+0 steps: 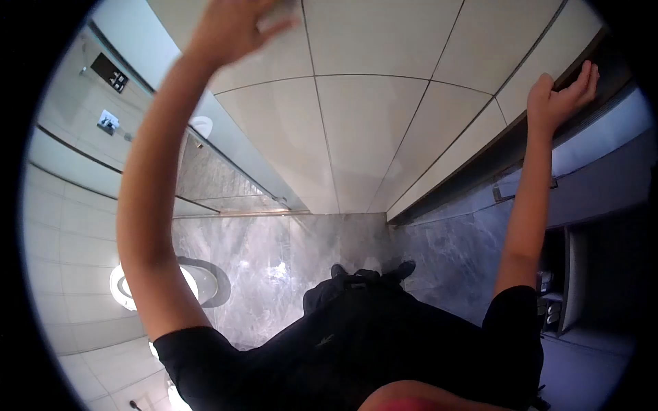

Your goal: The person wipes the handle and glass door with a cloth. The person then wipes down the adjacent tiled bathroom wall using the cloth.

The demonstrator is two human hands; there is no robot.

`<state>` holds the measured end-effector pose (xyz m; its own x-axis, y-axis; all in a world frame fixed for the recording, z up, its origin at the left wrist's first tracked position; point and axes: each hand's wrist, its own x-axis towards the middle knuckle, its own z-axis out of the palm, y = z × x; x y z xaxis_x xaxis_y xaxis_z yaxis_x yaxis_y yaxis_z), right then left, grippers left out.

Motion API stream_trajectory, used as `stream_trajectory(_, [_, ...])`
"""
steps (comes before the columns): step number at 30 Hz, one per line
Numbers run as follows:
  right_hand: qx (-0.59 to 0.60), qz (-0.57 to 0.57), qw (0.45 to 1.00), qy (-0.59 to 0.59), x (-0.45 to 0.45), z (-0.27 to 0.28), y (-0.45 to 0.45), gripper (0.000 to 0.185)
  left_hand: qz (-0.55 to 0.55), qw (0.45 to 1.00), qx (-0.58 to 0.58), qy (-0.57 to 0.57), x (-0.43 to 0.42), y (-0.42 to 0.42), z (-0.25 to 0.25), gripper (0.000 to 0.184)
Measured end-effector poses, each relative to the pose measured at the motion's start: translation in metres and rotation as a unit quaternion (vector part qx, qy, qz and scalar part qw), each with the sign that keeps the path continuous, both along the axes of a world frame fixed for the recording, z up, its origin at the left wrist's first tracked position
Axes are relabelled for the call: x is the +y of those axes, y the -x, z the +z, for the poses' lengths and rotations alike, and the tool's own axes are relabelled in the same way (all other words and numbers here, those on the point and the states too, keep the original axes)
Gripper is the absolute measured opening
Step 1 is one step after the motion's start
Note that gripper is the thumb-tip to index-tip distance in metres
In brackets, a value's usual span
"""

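Note:
My left hand (pixel 233 33) is raised at the top edge, in front of the pale tiled wall (pixel 370 130). It is smeared by motion, with one digit stretched to the right. The other fingers are mostly cut off by the frame, so whether they hold anything cannot be made out. On the far right, my right hand (pixel 561 101) is raised beside the dark door frame (pixel 473 168). Its fingers are loosely bent and apart from the thumb, and nothing shows in them. Whether it touches the frame is unclear.
A white toilet (pixel 123 284) stands at the left, partly behind my left arm. A glass partition (pixel 240 168) borders a shower area with wall fittings (pixel 108 122). Grey marble-patterned floor (pixel 267 274) lies around my feet. Dark shelves (pixel 565 281) holding small items are at the right.

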<state>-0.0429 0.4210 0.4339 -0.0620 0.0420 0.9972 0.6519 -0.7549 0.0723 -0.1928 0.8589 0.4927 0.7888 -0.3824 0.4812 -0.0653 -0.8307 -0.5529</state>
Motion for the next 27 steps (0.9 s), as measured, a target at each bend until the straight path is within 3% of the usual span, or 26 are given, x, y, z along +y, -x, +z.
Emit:
stream_trajectory(3, [0.009, 0.003, 1.0, -0.007, -0.001, -0.002, -0.002, 0.068, 0.032, 0.993, -0.104, 0.053, 0.001, 0.002, 0.034, 0.083])
stream_trajectory(6, [0.013, 0.01, 1.0, -0.011, 0.0, -0.002, -0.002, 0.068, -0.157, 0.978, -0.136, -0.014, 0.028, -0.029, -0.023, 0.075])
stream_trajectory(7, [0.02, 0.01, 1.0, -0.014, 0.0, -0.002, -0.001, 0.068, -0.094, 0.995, -0.039, 0.02, 0.002, -0.015, -0.044, 0.076])
stream_trajectory(8, [0.021, 0.003, 1.0, -0.013, 0.0, -0.001, 0.0, 0.068, -0.167, 0.986, 0.0, 0.021, -0.002, -0.014, -0.073, 0.082])
stream_trajectory(11, [0.012, 0.01, 1.0, -0.006, -0.002, -0.002, -0.002, 0.068, -0.107, 0.949, 0.283, -0.091, -0.006, -0.001, -0.141, 0.093])
stream_trajectory(13, [0.014, 0.011, 1.0, -0.018, 0.001, -0.001, 0.0, 0.067, -0.159, 0.944, 0.25, -0.142, -0.003, -0.004, -0.125, 0.091])
stream_trajectory(16, [0.015, 0.009, 1.0, -0.009, 0.0, -0.003, -0.003, 0.067, -0.166, 0.972, 0.153, -0.059, -0.002, -0.023, -0.074, 0.081])
stream_trajectory(17, [0.014, 0.002, 1.0, 0.004, -0.001, -0.003, -0.002, 0.067, -0.226, 0.972, 0.049, -0.038, 0.008, -0.032, -0.045, 0.072])
stream_trajectory(18, [0.012, -0.007, 1.0, 0.016, -0.004, -0.003, 0.0, 0.067, -0.144, 0.989, 0.028, -0.003, 0.01, -0.032, -0.013, 0.069])
stream_trajectory(20, [0.026, 0.013, 1.0, -0.005, 0.003, -0.002, 0.004, 0.067, 0.007, 0.994, -0.1, -0.033, -0.013, -0.018, 0.054, 0.082])
stream_trajectory(21, [0.031, 0.022, 0.999, -0.016, 0.004, -0.001, 0.005, 0.067, 0.036, 0.987, -0.157, 0.0, -0.015, -0.017, 0.07, 0.084])
stream_trajectory(23, [0.033, 0.001, 0.999, -0.008, 0.0, -0.003, 0.004, 0.066, -0.044, 0.971, -0.231, -0.04, -0.009, -0.03, 0.061, 0.085])
stream_trajectory(25, [0.033, -0.001, 0.999, -0.011, 0.001, -0.002, 0.003, 0.066, -0.108, 0.984, -0.136, -0.042, -0.02, -0.03, 0.026, 0.086])
stream_trajectory(27, [0.016, -0.004, 1.0, -0.012, 0.0, -0.001, 0.0, 0.066, -0.215, 0.975, -0.051, -0.013, -0.018, -0.041, -0.054, 0.082])
